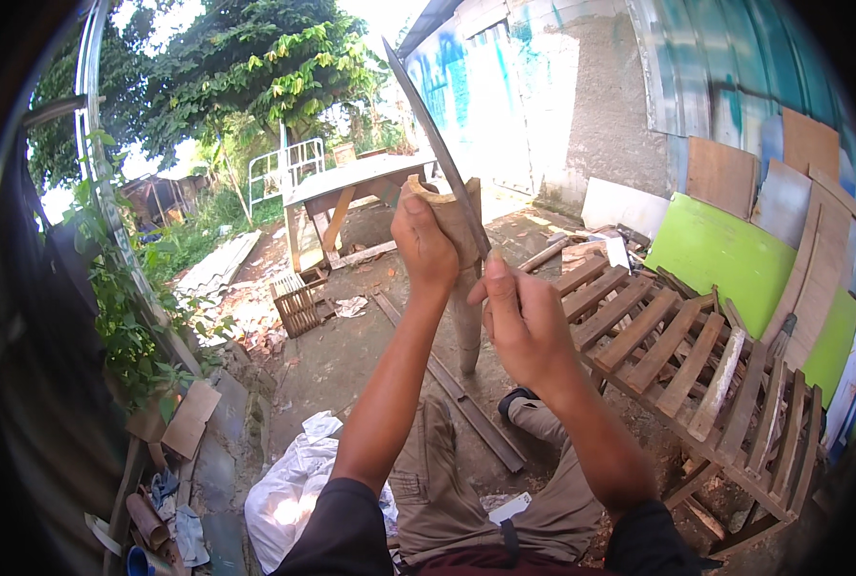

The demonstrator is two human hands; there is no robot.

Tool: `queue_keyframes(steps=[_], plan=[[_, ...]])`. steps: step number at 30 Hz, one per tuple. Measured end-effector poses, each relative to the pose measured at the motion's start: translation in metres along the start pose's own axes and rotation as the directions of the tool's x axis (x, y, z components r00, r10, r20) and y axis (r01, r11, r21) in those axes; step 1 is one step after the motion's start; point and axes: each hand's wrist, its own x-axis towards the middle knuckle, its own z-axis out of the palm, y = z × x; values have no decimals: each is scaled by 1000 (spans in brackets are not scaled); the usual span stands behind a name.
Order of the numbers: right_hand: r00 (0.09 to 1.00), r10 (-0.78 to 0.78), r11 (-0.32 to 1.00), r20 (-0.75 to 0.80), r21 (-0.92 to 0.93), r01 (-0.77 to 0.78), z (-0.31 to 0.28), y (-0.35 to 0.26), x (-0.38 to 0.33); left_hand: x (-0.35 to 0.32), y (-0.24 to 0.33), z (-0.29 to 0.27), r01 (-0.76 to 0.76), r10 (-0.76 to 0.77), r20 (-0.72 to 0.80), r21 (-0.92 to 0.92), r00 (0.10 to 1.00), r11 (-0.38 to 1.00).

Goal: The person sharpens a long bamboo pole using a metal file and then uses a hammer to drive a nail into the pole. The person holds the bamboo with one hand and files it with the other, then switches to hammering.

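Two hands raised at mid-frame, both on one long blade [435,134]. Far left of the blade: a curved metal rail with green vine [126,307] climbing it, cardboard scraps [190,419] at its foot. Lower left of the blade: a white plastic sack [289,490] crumpled on the ground. Left of the blade and farther back: a small wooden crate [300,303] and a wooden work table [351,182] under trees. Just left of the blade: left hand [426,245], closed around a folded piece of brown sandpaper or cloth [454,216], pressed against the blade's flat side. At centre: the blade itself, narrow, dark, tilted, point up toward the upper left, lower end hidden behind the hands. Just right of and below the blade: right hand [524,322], fingers curled shut, apparently gripping the blade's lower end or handle, the grip itself out of sight behind the palm. Under the blade: a wooden post [466,331] standing on the ground, a long plank [457,389] lying flat beside it, khaki trouser legs below. Right of the blade: a slatted wooden pallet frame [677,355]; beyond that, a bright green board [725,254] leaning on the wall with plywood sheets [721,173] above.
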Motion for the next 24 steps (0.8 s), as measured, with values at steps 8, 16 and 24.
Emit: queue_keyframes(steps=[8, 16, 24], plan=[[999, -1, 999, -48, -51, -1, 1, -19, -13, -2, -10, -6, -19, 21, 70, -25, 997, 999], [998, -8, 993, -66, -119, 0, -11, -4, 16, 10, 6, 21, 89, -90, 11, 88, 996, 992], [988, 151, 980, -44, -121, -156, -30, 1, 126, 82, -48, 36, 189, -215, 131, 185, 968, 964]])
